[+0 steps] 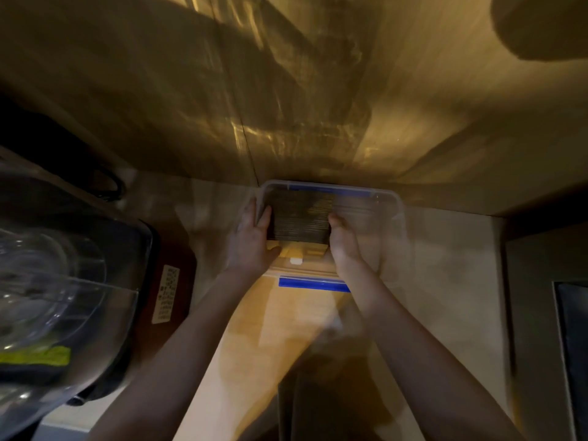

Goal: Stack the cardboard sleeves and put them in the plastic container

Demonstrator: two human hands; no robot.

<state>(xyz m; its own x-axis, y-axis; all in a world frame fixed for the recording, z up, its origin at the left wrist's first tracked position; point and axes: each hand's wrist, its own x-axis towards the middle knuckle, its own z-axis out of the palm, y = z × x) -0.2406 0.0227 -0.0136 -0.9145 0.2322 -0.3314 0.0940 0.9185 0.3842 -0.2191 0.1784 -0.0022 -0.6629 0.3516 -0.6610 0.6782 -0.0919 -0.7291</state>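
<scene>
A stack of flattened cardboard sleeves [300, 218], seen edge-on as thin dark ridges, is held between both hands. My left hand [253, 240] presses its left side and my right hand [345, 241] presses its right side. The stack sits at the mouth of a clear plastic container [391, 205] with blue handles, which lies against the back wall. The stack's far part looks to be inside the container; how deep it reaches is blurred.
A second blue handle [313, 284] and a small white clip [296, 261] lie on the wooden counter near my wrists. A dark appliance with a clear bowl [47, 281] stands at the left. A dark metal unit [553, 329] borders the right.
</scene>
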